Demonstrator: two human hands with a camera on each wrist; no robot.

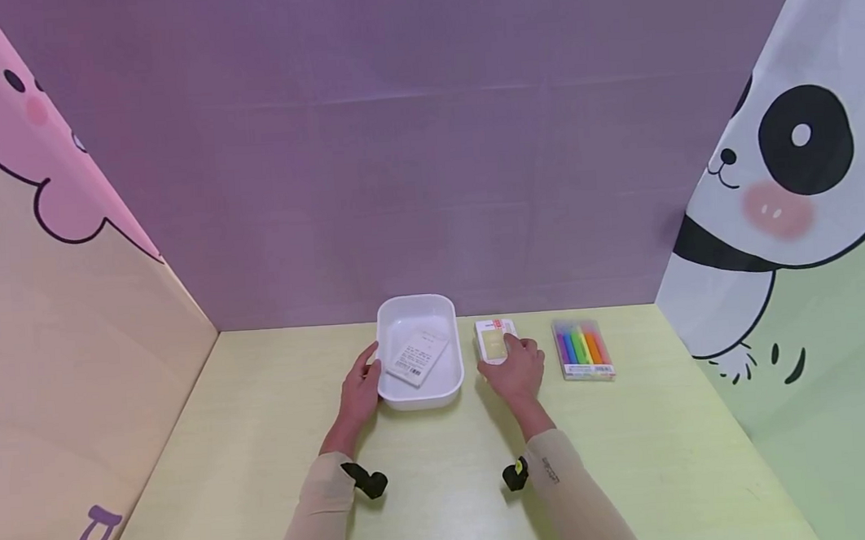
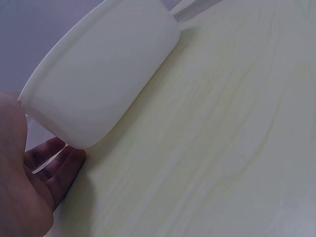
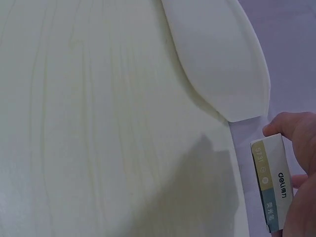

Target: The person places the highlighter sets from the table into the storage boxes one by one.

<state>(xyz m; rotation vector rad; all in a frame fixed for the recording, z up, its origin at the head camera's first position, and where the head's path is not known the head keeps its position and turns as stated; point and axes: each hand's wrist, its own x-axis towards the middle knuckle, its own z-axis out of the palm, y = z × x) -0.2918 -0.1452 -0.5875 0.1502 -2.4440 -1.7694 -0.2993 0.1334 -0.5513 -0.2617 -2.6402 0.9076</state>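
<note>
A white plastic tray (image 1: 422,403) stands on the table, and a flat white pack (image 1: 418,357) with printed text and a barcode lies inside it. My left hand (image 1: 360,390) holds the tray's left side. In the left wrist view its fingers (image 2: 61,165) lie at the tray's lower corner. To the right of the tray, my right hand (image 1: 514,372) grips a small white and yellow highlighter box (image 1: 493,342) across its sides. The right wrist view shows the thumb (image 3: 284,123) against that box's end; part of the box is hidden by the hand.
A clear case of several coloured markers (image 1: 583,350) lies right of the right hand. The pale wooden table (image 1: 444,498) ends at a purple back panel (image 1: 428,180). Cartoon-printed panels flank it left (image 1: 78,362) and right (image 1: 834,363).
</note>
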